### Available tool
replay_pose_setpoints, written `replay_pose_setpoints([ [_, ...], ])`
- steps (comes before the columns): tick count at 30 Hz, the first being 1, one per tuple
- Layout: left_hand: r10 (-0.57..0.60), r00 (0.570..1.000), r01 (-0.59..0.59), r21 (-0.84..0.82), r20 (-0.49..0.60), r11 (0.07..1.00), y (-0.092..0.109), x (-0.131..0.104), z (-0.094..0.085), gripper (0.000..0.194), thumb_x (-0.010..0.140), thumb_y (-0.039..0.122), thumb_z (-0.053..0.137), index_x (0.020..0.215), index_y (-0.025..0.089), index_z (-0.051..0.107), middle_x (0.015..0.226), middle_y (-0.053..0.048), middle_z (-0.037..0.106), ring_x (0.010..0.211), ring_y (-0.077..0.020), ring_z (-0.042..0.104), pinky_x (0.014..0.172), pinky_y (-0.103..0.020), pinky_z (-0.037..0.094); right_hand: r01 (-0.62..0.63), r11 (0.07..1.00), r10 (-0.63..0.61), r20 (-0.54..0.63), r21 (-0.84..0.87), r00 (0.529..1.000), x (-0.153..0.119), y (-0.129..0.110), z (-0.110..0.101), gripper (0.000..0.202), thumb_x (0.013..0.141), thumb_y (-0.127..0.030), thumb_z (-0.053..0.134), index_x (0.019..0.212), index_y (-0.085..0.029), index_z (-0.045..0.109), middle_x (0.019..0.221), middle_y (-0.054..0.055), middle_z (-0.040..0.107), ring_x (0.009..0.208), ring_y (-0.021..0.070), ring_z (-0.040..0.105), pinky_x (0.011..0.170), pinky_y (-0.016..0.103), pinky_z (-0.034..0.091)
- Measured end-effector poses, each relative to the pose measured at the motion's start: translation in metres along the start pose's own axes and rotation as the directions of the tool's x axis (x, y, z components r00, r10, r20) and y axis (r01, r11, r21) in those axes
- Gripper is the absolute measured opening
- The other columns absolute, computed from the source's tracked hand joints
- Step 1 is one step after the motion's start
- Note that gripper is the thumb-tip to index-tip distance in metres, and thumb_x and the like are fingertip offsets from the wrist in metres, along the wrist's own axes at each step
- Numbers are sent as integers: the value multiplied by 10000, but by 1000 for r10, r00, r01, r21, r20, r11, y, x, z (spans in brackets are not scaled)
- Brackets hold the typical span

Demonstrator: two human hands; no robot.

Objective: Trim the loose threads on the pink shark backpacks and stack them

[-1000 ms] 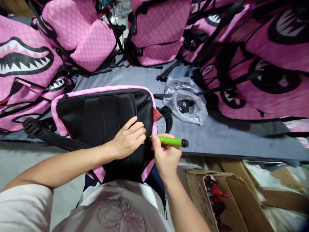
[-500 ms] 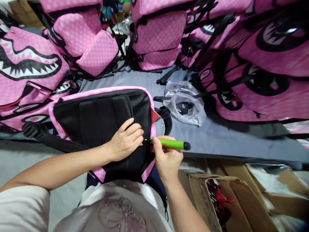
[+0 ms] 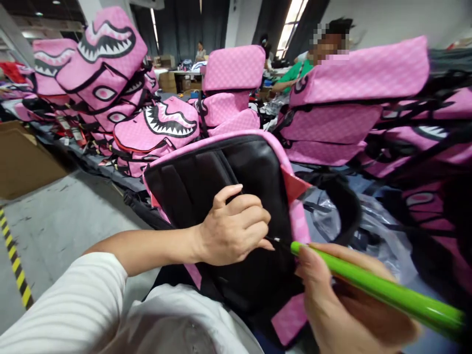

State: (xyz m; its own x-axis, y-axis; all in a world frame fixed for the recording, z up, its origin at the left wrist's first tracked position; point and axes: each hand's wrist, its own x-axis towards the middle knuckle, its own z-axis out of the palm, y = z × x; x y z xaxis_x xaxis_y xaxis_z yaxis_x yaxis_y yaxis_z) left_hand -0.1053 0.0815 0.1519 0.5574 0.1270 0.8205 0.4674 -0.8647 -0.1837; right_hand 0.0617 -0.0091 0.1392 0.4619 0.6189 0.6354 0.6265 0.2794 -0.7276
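Observation:
A pink checked backpack point(image 3: 254, 162) rests in front of my body, its black padded back facing up and leaning towards me. My left hand point(image 3: 236, 223) is closed against that black back; whatever its curled fingertips grip is hidden. In my right hand point(image 3: 342, 295) is a bright green pen-shaped tool point(image 3: 383, 282) with a thin pale tip. The tip is close to my left fingertips, over the right side of the back panel. A red triangular piece point(image 3: 294, 184) sticks out at the backpack's right edge. A black strap point(image 3: 350, 211) loops beside it.
Pink backpacks with shark-mouth prints point(image 3: 110, 64) are piled at left, with more stacks point(image 3: 234, 69) ahead and at right point(image 3: 332, 118). A clear plastic bag point(image 3: 387, 231) lies right of the backpack. A person in a green top point(image 3: 291, 76) is behind the right stack. A cardboard box point(image 3: 29, 157) stands at left.
My view has lifted and swung left, showing the room beyond. The backpack now sits more tilted. Both hands keep their places on it, with the green tool closer to the camera.

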Motion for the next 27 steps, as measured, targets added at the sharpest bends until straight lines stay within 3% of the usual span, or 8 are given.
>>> replay_pose_setpoints([
  [3, -139, 984, 138, -18, -107, 990, 23, 6, -16, 268, 938, 391, 594, 768, 184, 601, 894, 30, 697, 1009, -136, 569, 1162, -370, 160, 1, 1000, 1, 82, -26, 997, 10, -18, -19, 228, 781, -436, 757, 839, -224, 695, 757, 39, 673, 560, 175, 597, 506, 328, 439],
  [6, -291, 944, 283, -72, -153, 956, 46, 5, -8, 264, 925, 374, 613, 754, 174, 588, 877, 21, 680, 993, -135, 568, 1122, -367, 196, -11, 998, 18, 112, -67, 993, 16, -18, -29, 242, 783, -452, 742, 827, -223, 679, 752, 43, 669, 546, 176, 589, 503, 333, 450],
  [9, -401, 916, 399, -115, 8, 910, 55, -7, 16, 296, 910, 422, 626, 794, 151, 600, 860, -4, 655, 974, -166, 560, 1045, -394, 271, 70, 988, -42, 199, -136, 979, 17, 0, -26, 264, 788, -462, 722, 790, -203, 673, 666, 22, 656, 502, 156, 581, 472, 295, 463],
  [14, -162, 887, 276, -216, 433, 937, 25, -29, 44, 275, 888, 431, 655, 870, 157, 661, 959, -38, 670, 1004, -200, 552, 950, -388, 366, -81, 989, 119, 335, -125, 935, 13, 46, -12, 327, 823, -510, 666, 767, -187, 659, 515, -15, 594, 407, 134, 545, 384, 240, 422],
  [19, -194, 904, 265, -144, 380, 953, -26, -9, 39, 293, 925, 373, 607, 1164, 207, 639, 1300, -97, 611, 1281, -251, 461, 1064, -443, 308, -167, 986, 168, 255, -26, 952, 3, 66, -10, 294, 822, -478, 701, 877, -190, 680, 607, 3, 668, 469, 166, 623, 459, 270, 521],
  [21, -192, 860, 259, -79, 473, 963, -39, 8, 42, 547, 846, 368, 715, 1334, 201, 532, 1431, -135, 514, 1365, -292, 389, 1089, -470, 285, -79, 996, 88, 238, -45, 967, -2, 71, -6, 302, 841, -441, 696, 1030, -204, 687, 785, 49, 748, 633, 223, 716, 607, 340, 595],
  [23, -116, 761, 218, -83, 638, 972, -47, 23, 50, 680, 779, 389, 781, 1362, 181, 499, 1375, -147, 553, 1293, -309, 462, 1036, -457, 327, 134, 987, -104, 276, -92, 956, -7, 78, 4, 317, 861, -358, 687, 1156, -243, 668, 969, 73, 768, 828, 263, 744, 750, 391, 605],
  [27, -51, 610, 188, -81, 791, 979, -53, 44, 70, 699, 754, 398, 789, 1335, 133, 506, 1243, -149, 616, 1130, -309, 545, 931, -416, 351, 486, 867, -433, 317, -111, 844, -13, 90, 32, 415, 875, -198, 658, 1281, -270, 608, 1094, 81, 742, 992, 278, 707, 830, 420, 557],
])
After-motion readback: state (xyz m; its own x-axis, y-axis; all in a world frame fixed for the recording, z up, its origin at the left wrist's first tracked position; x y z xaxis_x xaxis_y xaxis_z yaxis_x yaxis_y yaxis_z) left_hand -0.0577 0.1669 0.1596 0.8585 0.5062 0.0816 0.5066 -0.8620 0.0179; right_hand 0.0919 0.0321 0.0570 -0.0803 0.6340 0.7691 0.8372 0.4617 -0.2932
